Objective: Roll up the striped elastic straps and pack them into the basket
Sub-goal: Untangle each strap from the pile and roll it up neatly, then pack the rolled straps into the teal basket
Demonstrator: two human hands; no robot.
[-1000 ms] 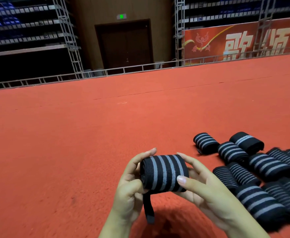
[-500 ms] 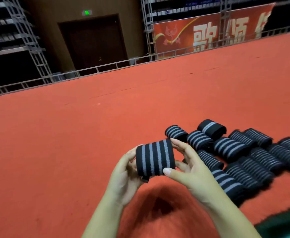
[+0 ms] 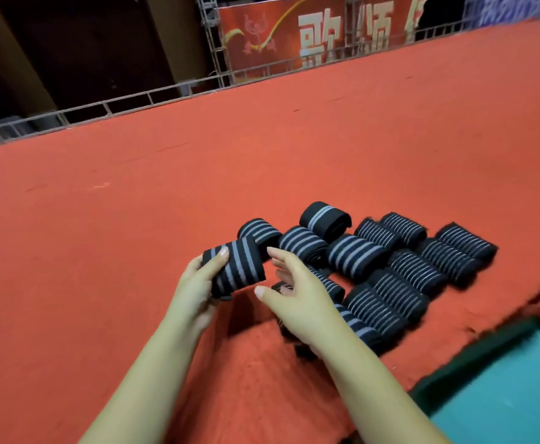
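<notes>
One rolled strap (image 3: 235, 267) held clear of the red surface (image 3: 134, 235), at the left end of the finished group. Gripped by the left hand (image 3: 198, 286): fingers curled round the roll from the left, index finger laid across the top, likely to keep the elastic from springing open. Loose end of the strap apparently tucked underneath near the palm; fastening not visible.

Right hand (image 3: 297, 299) close beside the roll but apart from it, fingers spread and relaxed, holding nothing. Judged as released after the final wrap.

About thirteen further rolled straps (image 3: 352, 256) lying on the surface to the right, packed side by side in loose rows, several touching. Exact count uncertain: some hidden under the right forearm. Likely staged together for one transfer.

One green container (image 3: 502, 379), probably the basket, at lower right beyond the surface edge; only a corner in view, no straps seen in it. Packing step judged not yet begun.
</notes>
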